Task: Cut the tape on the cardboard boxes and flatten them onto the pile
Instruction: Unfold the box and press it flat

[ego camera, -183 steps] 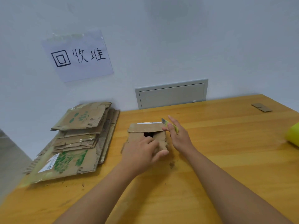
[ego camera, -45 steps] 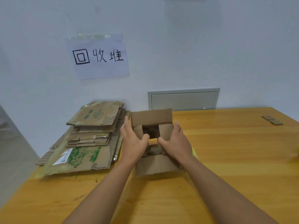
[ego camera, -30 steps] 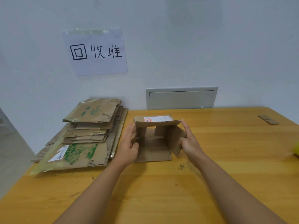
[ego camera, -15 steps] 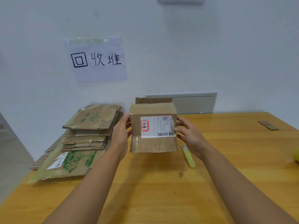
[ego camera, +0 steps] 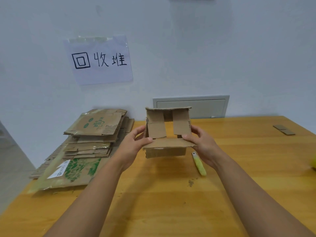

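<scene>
Both hands grip the small brown cardboard box point(ego camera: 168, 134) mid-frame, left hand point(ego camera: 135, 144) and right hand point(ego camera: 201, 144) curled round opposite sides, flaps open. The pile of flattened cardboard point(ego camera: 89, 142) lies to the left, nearer the left hand.

- I see my left hand point(ego camera: 135, 144) and right hand point(ego camera: 201, 142) gripping an opened cardboard box point(ego camera: 168, 132) by its sides, lifted above the counter point(ego camera: 171, 202).
- A yellow-green cutter point(ego camera: 199, 164) lies on the counter just beside my right wrist.
- The pile of flattened cardboard point(ego camera: 89, 142) sits to the left, under a paper sign point(ego camera: 99, 59) on the wall.
</scene>
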### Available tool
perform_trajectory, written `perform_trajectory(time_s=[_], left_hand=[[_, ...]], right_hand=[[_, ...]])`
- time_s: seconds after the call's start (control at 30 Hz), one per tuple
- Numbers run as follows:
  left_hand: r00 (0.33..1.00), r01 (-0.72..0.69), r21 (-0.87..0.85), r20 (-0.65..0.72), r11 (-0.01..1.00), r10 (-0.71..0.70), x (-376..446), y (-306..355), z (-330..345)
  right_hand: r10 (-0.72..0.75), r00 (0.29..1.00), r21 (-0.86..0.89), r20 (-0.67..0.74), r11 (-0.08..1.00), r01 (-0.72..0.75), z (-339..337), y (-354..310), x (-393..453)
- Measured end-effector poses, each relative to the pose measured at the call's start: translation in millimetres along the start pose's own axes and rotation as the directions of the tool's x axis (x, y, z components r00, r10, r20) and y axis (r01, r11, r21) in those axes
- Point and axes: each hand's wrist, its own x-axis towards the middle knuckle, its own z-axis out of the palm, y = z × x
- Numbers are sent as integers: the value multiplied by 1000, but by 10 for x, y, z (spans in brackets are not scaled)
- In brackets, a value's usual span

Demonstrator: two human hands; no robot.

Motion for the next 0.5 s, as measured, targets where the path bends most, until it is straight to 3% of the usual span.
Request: perform_trajectory(time_s=[0.1, 0.17, 0.3, 0.4, 0.5], left_hand=[[998, 38, 142, 49, 989, -45, 35, 24, -21], [998, 40, 334, -58, 942, -22, 56, 59, 79], [919, 5, 677, -293, 736, 263, 91, 12, 323], [861, 18, 754, -346, 657, 373, 106, -36, 401], [884, -44, 742, -282, 669, 372, 82, -64, 433]], right_hand=[[-30, 996, -162, 85, 986, 44, 14, -3, -39], [-79, 993, -235, 84, 967, 96, 62, 20, -74], [-164, 984, -379, 73, 908, 179, 243, 102, -134], [-223, 971, -463, -83, 872, 161, 386, 90, -108], [-259, 930, -529, -261, 844, 87, 499, -14, -18]])
